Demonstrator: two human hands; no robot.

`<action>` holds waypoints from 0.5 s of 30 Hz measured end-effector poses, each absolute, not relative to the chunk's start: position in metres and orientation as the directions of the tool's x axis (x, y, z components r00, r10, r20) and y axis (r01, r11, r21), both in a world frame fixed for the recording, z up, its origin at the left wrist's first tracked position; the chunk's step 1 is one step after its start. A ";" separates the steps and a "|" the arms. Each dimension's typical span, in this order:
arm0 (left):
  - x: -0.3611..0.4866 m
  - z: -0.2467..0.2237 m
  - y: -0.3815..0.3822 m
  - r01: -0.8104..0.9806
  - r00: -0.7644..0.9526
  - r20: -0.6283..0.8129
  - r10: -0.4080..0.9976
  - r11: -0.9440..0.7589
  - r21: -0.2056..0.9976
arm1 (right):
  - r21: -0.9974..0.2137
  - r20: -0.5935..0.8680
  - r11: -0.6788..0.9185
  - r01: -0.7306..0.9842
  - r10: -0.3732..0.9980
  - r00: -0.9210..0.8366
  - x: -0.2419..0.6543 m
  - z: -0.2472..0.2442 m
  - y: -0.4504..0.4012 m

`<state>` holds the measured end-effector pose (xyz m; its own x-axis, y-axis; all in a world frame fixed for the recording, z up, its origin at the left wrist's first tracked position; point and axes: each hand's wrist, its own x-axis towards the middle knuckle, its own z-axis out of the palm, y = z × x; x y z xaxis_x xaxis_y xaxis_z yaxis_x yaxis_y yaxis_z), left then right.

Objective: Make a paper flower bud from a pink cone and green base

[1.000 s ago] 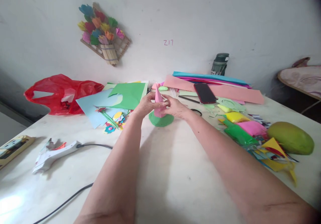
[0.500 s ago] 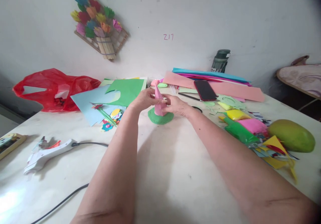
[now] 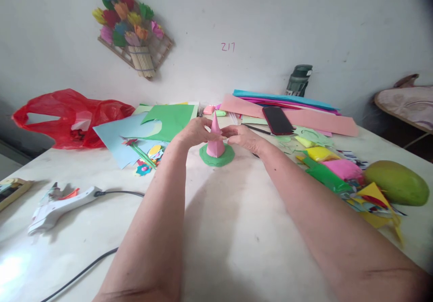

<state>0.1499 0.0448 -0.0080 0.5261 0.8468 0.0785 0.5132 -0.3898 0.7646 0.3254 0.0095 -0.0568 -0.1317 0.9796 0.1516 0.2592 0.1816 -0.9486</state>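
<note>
A pink paper cone (image 3: 215, 146) stands upright on a round green base (image 3: 218, 160) on the white table. My left hand (image 3: 196, 133) is at the cone's left side, its thumb reaching across the front and touching it or very near. On the right, my right hand (image 3: 243, 137) has its fingers curved and apart, beside the cone with a small gap. Neither hand is wrapped round the cone.
At the left are a red plastic bag (image 3: 74, 119), green paper (image 3: 169, 121) and a white glue gun (image 3: 64, 207) with a black cord. To the right lie a phone (image 3: 278, 120), coloured packets and a green fruit (image 3: 396, 182). A bottle (image 3: 298, 81) stands behind.
My right hand has drawn back to the right from the cone, and its fingers have opened. The cone, tilted slightly left before, now stands straighter. The left thumb remains at its front.
</note>
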 end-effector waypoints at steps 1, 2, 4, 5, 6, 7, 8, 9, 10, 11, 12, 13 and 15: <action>0.150 -0.008 0.045 0.507 0.531 0.083 0.843 -0.394 0.767 | -0.951 0.137 0.158 0.267 0.986 -0.095 0.326 -0.058 0.010; 0.150 -0.008 0.045 0.499 0.539 0.087 0.838 -0.400 0.769 | -0.952 0.122 0.136 0.275 0.990 -0.066 0.327 -0.059 0.011; 0.150 -0.009 0.047 0.480 0.566 0.091 0.819 -0.417 0.772 | -0.951 0.099 0.104 0.291 0.995 -0.032 0.328 -0.062 0.013; 0.150 -0.010 0.048 0.475 0.577 0.090 0.811 -0.424 0.771 | -0.950 0.090 0.091 0.297 0.996 -0.019 0.328 -0.063 0.013; 0.150 -0.011 0.049 0.475 0.585 0.089 0.806 -0.430 0.768 | -0.950 0.082 0.080 0.302 0.997 -0.008 0.328 -0.065 0.014; 0.150 -0.011 0.050 0.480 0.588 0.090 0.804 -0.436 0.762 | -0.949 0.075 0.071 0.307 0.997 0.000 0.328 -0.066 0.014; 0.150 -0.012 0.051 0.486 0.589 0.092 0.803 -0.443 0.754 | -0.948 0.070 0.065 0.311 0.998 0.004 0.329 -0.067 0.015; 0.150 -0.013 0.052 0.491 0.590 0.096 0.801 -0.451 0.745 | -0.947 0.066 0.061 0.316 0.998 0.005 0.329 -0.069 0.015; 0.150 -0.013 0.053 0.494 0.594 0.101 0.798 -0.461 0.738 | -0.946 0.064 0.059 0.320 0.998 0.005 0.329 -0.070 0.016; 0.150 -0.014 0.054 0.494 0.600 0.107 0.793 -0.472 0.730 | -0.945 0.062 0.058 0.323 0.998 0.003 0.330 -0.071 0.016; 0.150 -0.014 0.054 0.495 0.607 0.111 0.787 -0.484 0.721 | -0.944 0.061 0.058 0.325 0.998 -0.001 0.330 -0.072 0.017; 0.149 -0.015 0.055 0.499 0.612 0.114 0.783 -0.494 0.713 | -0.944 0.060 0.059 0.325 0.998 -0.006 0.331 -0.073 0.018; 0.149 -0.015 0.055 0.508 0.617 0.117 0.778 -0.507 0.697 | -0.944 0.058 0.060 0.323 0.998 -0.015 0.331 -0.075 0.019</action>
<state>0.1494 0.0550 -0.0154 0.6166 0.7785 0.1174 0.5076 -0.5070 0.6966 0.3312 0.0186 -0.0748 -0.0151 0.9982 0.0584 0.3234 0.0601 -0.9444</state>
